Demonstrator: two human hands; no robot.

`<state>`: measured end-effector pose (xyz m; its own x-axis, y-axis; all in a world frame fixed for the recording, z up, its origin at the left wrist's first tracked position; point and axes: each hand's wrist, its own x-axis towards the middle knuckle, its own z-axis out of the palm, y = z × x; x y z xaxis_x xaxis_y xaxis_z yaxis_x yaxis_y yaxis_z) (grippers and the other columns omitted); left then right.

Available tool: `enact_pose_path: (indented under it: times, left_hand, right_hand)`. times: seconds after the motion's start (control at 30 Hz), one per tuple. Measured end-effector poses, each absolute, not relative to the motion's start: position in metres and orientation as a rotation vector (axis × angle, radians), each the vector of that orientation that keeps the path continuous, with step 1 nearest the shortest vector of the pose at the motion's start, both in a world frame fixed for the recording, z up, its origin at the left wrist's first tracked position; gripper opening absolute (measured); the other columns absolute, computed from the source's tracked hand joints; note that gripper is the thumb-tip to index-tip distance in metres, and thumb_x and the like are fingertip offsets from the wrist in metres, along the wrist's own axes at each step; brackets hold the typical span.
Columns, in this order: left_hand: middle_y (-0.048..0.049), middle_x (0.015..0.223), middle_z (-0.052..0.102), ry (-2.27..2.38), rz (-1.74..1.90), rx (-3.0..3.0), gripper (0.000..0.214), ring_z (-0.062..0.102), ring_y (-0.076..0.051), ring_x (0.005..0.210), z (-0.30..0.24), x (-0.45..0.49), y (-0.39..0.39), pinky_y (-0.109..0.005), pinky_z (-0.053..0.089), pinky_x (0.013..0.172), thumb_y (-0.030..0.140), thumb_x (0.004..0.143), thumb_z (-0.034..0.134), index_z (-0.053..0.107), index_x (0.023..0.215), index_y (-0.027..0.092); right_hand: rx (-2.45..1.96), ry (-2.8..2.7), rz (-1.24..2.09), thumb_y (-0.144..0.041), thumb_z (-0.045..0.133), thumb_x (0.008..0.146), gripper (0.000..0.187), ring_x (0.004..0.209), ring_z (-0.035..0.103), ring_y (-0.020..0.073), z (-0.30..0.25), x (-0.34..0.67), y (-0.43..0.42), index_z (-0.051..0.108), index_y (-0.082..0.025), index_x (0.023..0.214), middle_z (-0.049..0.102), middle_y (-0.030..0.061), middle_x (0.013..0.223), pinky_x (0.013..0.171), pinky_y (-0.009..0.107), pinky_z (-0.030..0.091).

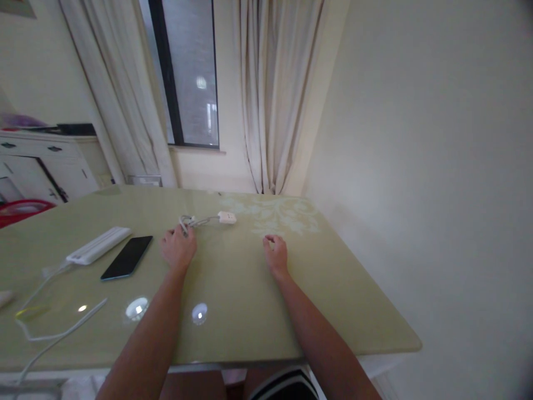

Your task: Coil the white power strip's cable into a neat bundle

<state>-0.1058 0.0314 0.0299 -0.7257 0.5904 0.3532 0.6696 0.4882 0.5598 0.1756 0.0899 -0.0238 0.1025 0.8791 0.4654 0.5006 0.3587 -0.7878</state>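
My left hand (179,248) is closed on a bundled grey-white charging cable (188,221), which loops up above the fingertips. From the bundle the cable runs right to a small white plug adapter (227,218), which rests on the table. My right hand (276,255) hovers over or rests on the tabletop, to the right of the adapter and nearer to me. Its fingers are curled toward the thumb, and nothing shows in them. A black-screened phone (127,258) lies flat to the left of my left hand.
Beyond the phone lies a white power strip (100,245), its white cord (62,335) trailing to the table's near left edge. The glossy green table (241,311) reaches the right wall. A red chair back (27,210) stands at the far left. Curtains (277,94) hang behind.
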Motion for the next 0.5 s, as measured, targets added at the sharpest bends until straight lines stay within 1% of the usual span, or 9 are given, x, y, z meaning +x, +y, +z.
enact_pose_path:
  times: [0.1,0.2,0.27,0.3,0.33,0.4,0.43,0.5]
  left_hand:
    - [-0.0204,0.110,0.070,-2.565,-1.177,-1.281,0.048,0.065,-0.034,0.106,0.030,-0.109,0.034,-0.045,0.050,0.091,0.043,0.100,0.035,0.071,0.120,0.016]
    - [-0.0116,0.093,0.071,-2.486,-1.557,-1.422,0.044,0.067,-0.026,0.087,0.026,-0.095,0.040,-0.035,0.051,0.077,0.039,0.097,0.039,0.071,0.117,0.016]
    - [-0.0056,0.081,0.068,-2.394,-1.843,-1.519,0.044,0.063,-0.021,0.072,0.022,-0.076,0.043,-0.029,0.048,0.065,0.040,0.096,0.041,0.071,0.117,0.016]
    - [-0.0037,0.077,0.066,-2.329,-1.949,-1.577,0.044,0.060,-0.020,0.068,0.020,-0.065,0.044,-0.028,0.046,0.062,0.043,0.095,0.042,0.070,0.116,0.016]
    - [-0.0027,0.076,0.065,-2.256,-2.027,-1.641,0.044,0.059,-0.019,0.066,0.019,-0.054,0.043,-0.028,0.046,0.061,0.045,0.095,0.044,0.070,0.115,0.016]
    - [-0.0036,0.081,0.068,-2.109,-2.120,-1.781,0.044,0.061,-0.019,0.073,0.018,-0.032,0.041,-0.029,0.049,0.067,0.048,0.094,0.046,0.070,0.114,0.017]
    - [-0.0051,0.088,0.070,-2.044,-2.149,-1.850,0.043,0.064,-0.020,0.079,0.018,-0.023,0.038,-0.030,0.051,0.072,0.048,0.094,0.047,0.070,0.113,0.017]
    - [-0.0075,0.100,0.073,-1.940,-2.158,-2.027,0.041,0.066,-0.022,0.090,0.018,-0.008,0.032,-0.034,0.053,0.083,0.046,0.094,0.049,0.070,0.115,0.018]
  right_hand:
    - [-1.231,-1.526,0.457,-0.041,0.057,0.090,0.031,0.106,0.065,0.0247,-0.018,0.174,0.086,0.074,-0.018,0.102,0.073,0.0118,0.107,0.102,0.040,0.046]
    - [-1.170,-1.467,0.530,-0.046,0.057,0.091,0.035,0.104,0.066,0.0232,-0.009,0.175,0.084,0.074,-0.018,0.103,0.074,0.0112,0.108,0.099,0.038,0.048]
    - [-1.166,-1.433,0.646,-0.054,0.056,0.091,0.041,0.094,0.068,0.0223,-0.003,0.177,0.086,0.075,-0.018,0.095,0.076,0.0108,0.100,0.090,0.036,0.051]
    - [-1.169,-1.424,0.737,-0.061,0.054,0.092,0.048,0.087,0.069,0.0218,-0.001,0.179,0.087,0.075,-0.018,0.089,0.076,0.0109,0.093,0.084,0.035,0.052]
    - [-1.172,-1.419,0.848,-0.067,0.050,0.092,0.056,0.080,0.070,0.0210,0.002,0.181,0.088,0.075,-0.018,0.082,0.076,0.0111,0.086,0.079,0.034,0.053]
    - [-1.171,-1.398,1.083,-0.080,0.042,0.090,0.073,0.069,0.069,0.0193,0.003,0.186,0.091,0.075,-0.017,0.073,0.075,0.0122,0.077,0.069,0.032,0.052]
    - [-1.166,-1.364,1.181,-0.085,0.040,0.088,0.079,0.065,0.069,0.0185,0.003,0.189,0.092,0.075,-0.016,0.072,0.076,0.0129,0.076,0.065,0.031,0.051]
    - [-1.145,-1.254,1.302,-0.090,0.040,0.085,0.083,0.064,0.070,0.0181,0.000,0.194,0.093,0.076,-0.015,0.077,0.077,0.0140,0.080,0.060,0.028,0.051]
